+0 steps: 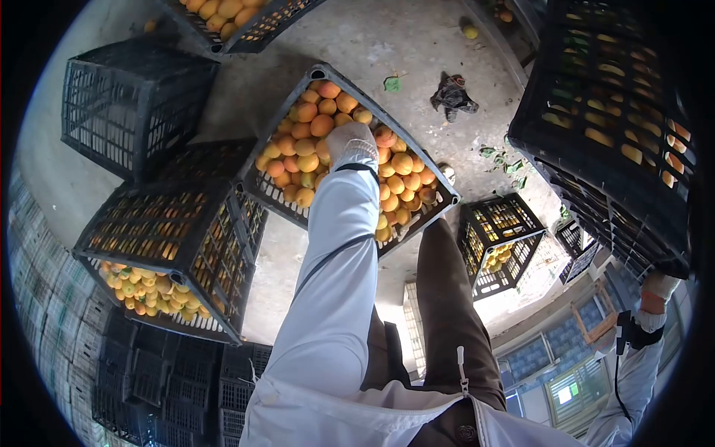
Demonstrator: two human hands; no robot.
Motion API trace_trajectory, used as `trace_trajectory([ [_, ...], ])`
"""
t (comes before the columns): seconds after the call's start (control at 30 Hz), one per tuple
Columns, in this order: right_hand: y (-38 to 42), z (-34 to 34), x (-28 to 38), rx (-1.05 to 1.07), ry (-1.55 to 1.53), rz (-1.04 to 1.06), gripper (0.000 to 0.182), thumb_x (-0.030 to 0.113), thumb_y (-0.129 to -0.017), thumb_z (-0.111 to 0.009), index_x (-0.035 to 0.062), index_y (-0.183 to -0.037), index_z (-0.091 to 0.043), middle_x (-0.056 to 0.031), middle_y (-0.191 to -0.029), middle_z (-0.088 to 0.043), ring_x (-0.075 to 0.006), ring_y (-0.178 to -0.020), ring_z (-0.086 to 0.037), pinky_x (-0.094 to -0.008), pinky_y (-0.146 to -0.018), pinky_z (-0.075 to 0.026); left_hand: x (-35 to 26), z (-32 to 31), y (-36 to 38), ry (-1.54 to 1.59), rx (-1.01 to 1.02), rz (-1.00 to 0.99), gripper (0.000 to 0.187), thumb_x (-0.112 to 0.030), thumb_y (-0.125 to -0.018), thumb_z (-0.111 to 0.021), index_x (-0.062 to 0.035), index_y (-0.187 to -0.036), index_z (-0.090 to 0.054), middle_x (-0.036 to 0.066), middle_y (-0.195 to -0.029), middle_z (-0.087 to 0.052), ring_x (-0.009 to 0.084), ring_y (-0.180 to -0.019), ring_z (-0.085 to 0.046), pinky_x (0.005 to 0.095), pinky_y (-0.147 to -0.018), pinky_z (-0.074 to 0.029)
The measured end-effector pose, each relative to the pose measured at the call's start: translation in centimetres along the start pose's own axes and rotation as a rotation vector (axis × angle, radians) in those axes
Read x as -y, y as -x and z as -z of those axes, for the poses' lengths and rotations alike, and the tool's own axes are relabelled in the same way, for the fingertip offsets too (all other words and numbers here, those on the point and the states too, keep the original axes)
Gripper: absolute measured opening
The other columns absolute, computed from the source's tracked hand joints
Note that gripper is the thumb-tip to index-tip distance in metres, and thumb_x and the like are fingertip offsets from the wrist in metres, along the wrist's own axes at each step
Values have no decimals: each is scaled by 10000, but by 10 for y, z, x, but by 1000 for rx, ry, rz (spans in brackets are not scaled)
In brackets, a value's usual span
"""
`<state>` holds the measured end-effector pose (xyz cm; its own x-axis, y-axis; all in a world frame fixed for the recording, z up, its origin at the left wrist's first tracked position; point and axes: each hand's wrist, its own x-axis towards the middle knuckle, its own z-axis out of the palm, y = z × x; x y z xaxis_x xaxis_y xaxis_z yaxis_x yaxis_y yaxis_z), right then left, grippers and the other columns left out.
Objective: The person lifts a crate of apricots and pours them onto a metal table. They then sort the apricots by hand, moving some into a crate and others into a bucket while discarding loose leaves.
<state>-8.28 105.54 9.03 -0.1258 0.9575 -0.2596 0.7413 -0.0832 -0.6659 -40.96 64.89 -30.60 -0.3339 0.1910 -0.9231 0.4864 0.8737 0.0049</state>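
Note:
A black plastic crate (294, 119) full of orange-yellow apricots (304, 130) stands on the floor in front of me. My left hand (350, 140), in a pale knitted glove, reaches down onto the fruit near the crate's middle. Its fingers are hidden by the glove's back and the apricots, so its grip cannot be made out. At the far right, my right hand (659, 287) is closed at the lower corner of a tall black crate (596, 175), which shows yellow fruit through its slats. The fingertips of that hand are out of sight.
To the left, a black crate (167, 257) shows yellow-orange fruit beside another black crate (112, 112). A filled crate (261, 37) stands at the top. Right of my legs is a smaller-looking crate (503, 287). Leaves (510, 165) and a dark crumpled object (453, 97) lie on the concrete floor.

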Motion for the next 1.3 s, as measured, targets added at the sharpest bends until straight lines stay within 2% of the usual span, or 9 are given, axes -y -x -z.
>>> trace_trajectory([
  [0.23, -1, -4, 1, 6, -48, 14, 392, 249, -1039, -483, 44, -1365, -555, -60, -1317, -614, -189, -1184, -592, -343, -1025, -461, 30, -28, 28, -22, -169, -154, 338, -386, -864, -692, -190, -1132, -632, 6, -1125, -678, 212, -1068, -659, 393, -876, -542],
  [0.37, -2, -19, -1, 39, -153, 4, 392, 248, -1038, -484, 45, -1366, -554, -60, -1321, -613, -189, -1188, -590, -346, -1028, -460, 58, -53, 54, 374, -421, -266, 467, -489, -769, -727, -257, -1166, -644, 62, -1051, -680, 321, -941, -665, 434, -797, -551],
  [0.47, 9, -43, -5, -20, -323, 55, 379, 246, -1028, -514, 49, -1345, -576, -53, -1319, -613, -175, -1179, -591, -335, -1022, -458, 61, -87, 42, 1128, -563, -253, 589, -426, -715, -840, -32, -1126, -686, 132, -1054, -714, 253, -946, -686, 356, -852, -541],
  [0.53, 18, -60, 11, 62, 104, 259, 308, 223, -1025, -485, 15, -1168, -663, -60, -1128, -674, -152, -1025, -622, -296, -934, -475, 48, -36, 72, 1309, -516, -244, 506, -304, -763, -836, 12, -1123, -672, 117, -1061, -712, 209, -960, -669, 318, -874, -528],
  [0.7, 50, -101, 45, 55, -36, 118, 350, 267, -1005, -477, -11, -1061, -682, -51, -979, -676, -142, -894, -608, -281, -817, -482, 7, 107, 130, 1494, -425, -373, 404, -213, -800, -807, 2, -1114, -671, 78, -992, -714, 161, -881, -658, 297, -813, -528],
  [0.73, 52, -104, 49, 39, -43, 111, 340, 263, -996, -479, -1, -1044, -688, -50, -967, -673, -142, -872, -606, -280, -810, -481, -2, 126, 117, 1287, -697, -533, 393, -274, -806, -791, -26, -1092, -682, 93, -943, -716, 189, -826, -674, 320, -765, -526],
  [0.83, 54, -109, 49, -38, 30, 61, 342, 294, -970, -463, 59, -991, -711, -56, -905, -647, -155, -795, -590, -293, -780, -474, -37, 194, 128, 1035, -769, -642, 387, -342, -815, -769, -60, -1070, -694, 111, -916, -713, 228, -815, -683, 349, -743, -518],
  [1.03, 68, -112, 73, -33, 250, 103, 387, 333, -1023, -482, 13, -1005, -698, -53, -925, -686, -142, -859, -587, -280, -827, -455, -127, 268, 119, 1117, -606, -711, 430, -376, -838, -757, -34, -1092, -702, 63, -918, -715, 147, -816, -661, 291, -748, -508],
  [1.3, 74, -117, 89, -46, 342, 129, 325, 294, -986, -463, 74, -988, -702, -103, -915, -674, -237, -819, -628, -347, -783, -485, -215, 299, 86, 867, -723, -586, 478, -426, -812, -728, -42, -1096, -709, 199, -987, -715, 332, -922, -692, 382, -820, -516],
])
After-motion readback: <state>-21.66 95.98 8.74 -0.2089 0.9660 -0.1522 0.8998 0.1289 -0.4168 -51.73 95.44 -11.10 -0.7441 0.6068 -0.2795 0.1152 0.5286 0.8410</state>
